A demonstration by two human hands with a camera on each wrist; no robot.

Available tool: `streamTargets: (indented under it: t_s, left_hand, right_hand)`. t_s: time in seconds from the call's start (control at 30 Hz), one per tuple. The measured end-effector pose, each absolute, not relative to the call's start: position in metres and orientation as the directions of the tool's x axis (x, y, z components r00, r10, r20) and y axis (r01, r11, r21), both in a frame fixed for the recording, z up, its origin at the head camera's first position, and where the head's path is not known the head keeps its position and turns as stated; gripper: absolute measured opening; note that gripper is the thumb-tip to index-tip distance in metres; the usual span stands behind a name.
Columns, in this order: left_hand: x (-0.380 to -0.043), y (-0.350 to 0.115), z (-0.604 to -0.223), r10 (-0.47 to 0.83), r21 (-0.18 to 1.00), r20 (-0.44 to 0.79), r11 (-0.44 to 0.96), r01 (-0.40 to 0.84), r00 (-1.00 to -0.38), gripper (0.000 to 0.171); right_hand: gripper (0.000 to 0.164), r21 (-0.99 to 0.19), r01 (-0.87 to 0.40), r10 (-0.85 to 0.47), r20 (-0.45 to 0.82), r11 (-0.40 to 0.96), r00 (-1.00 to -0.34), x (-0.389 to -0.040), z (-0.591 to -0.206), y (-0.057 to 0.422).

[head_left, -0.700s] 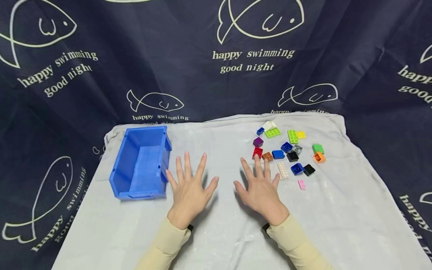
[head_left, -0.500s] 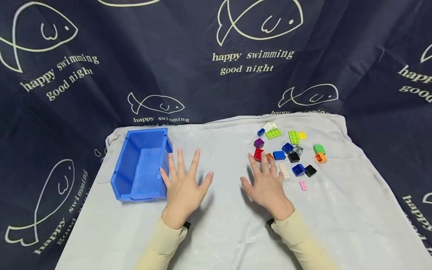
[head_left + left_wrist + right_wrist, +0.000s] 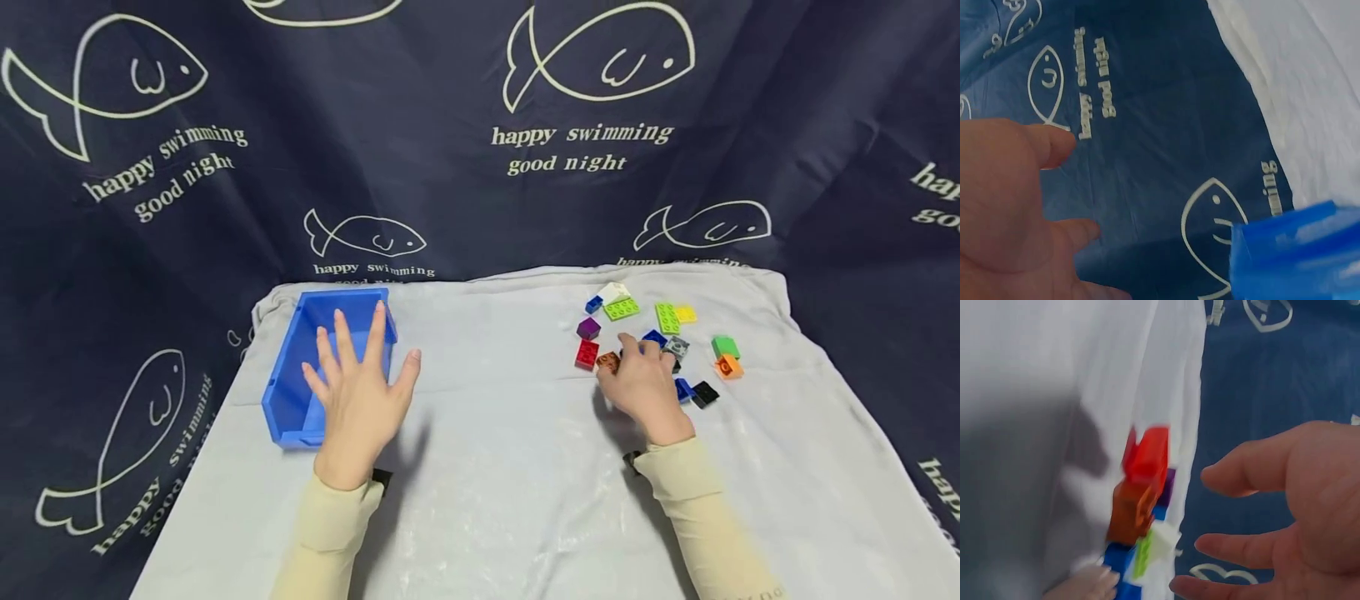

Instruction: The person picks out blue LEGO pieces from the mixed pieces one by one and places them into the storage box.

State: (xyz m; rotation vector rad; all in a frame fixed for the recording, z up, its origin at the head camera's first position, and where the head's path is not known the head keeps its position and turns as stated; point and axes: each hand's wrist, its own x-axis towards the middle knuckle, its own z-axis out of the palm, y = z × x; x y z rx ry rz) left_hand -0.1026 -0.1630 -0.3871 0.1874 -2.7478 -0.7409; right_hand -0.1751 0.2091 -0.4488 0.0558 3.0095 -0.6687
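My left hand (image 3: 360, 400) is spread wide above the blue bin (image 3: 281, 408), its fingers overlapping the bin's interior in the head view. It holds nothing; in the left wrist view the bin (image 3: 1297, 256) shows at lower right. Over the toy building bricks, my right hand (image 3: 648, 387) hangs palm down with its fingers loosely bent. The right wrist view shows a gap between thumb and fingers with nothing in it. Just left of that hand lie an orange-brown brick (image 3: 608, 362) and a red brick (image 3: 587, 355). Several bricks beneath the hand are partly or fully hidden.
Around the right hand lie a purple brick (image 3: 588, 328), lime bricks (image 3: 622, 309), a yellow one (image 3: 686, 314), a green one (image 3: 724, 347), an orange one (image 3: 729, 367) and a black one (image 3: 705, 394). White cloth (image 3: 487, 467) covers the table, with a dark fish-print curtain (image 3: 465, 142) behind.
My left hand has moved left, from beside the bin to above it. The right hand has moved right over the bricks, and its fingers have bent. The head view has shifted slightly.
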Motion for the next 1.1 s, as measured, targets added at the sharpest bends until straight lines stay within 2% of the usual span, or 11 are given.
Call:
streamTargets:
  t_s: [0.2,0.4,0.63,0.87,1.1]
  left_hand:
    - [-0.114,-0.185,-0.385,-0.266,0.535,0.238,0.839,-0.103,-0.934,0.077]
    - [-0.124,-0.217,-0.378,-0.337,0.557,0.241,0.816,-0.155,-0.910,0.076]
    - [-0.132,-0.252,-0.379,-0.407,0.563,0.155,0.785,-0.258,-0.900,0.078]
    - [-0.131,-0.269,-0.385,-0.464,0.589,0.107,0.742,-0.320,-0.879,0.074]
    - [-0.123,-0.275,-0.401,-0.438,0.598,0.121,0.749,-0.287,-0.891,0.064]
  right_hand:
    - [0.068,-0.423,0.121,0.068,-0.139,0.898,-0.988,-0.195,-0.455,0.233]
    - [0.071,-0.410,0.129,0.062,-0.172,0.903,-0.983,-0.218,-0.451,0.238]
    - [0.068,-0.419,0.153,0.065,-0.218,0.895,-0.974,-0.234,-0.451,0.237]
    - [0.058,-0.399,0.108,0.039,-0.176,0.911,-0.984,-0.239,-0.458,0.235]
    - [0.048,-0.402,0.156,0.087,-0.184,0.902,-0.979,-0.223,-0.471,0.235]
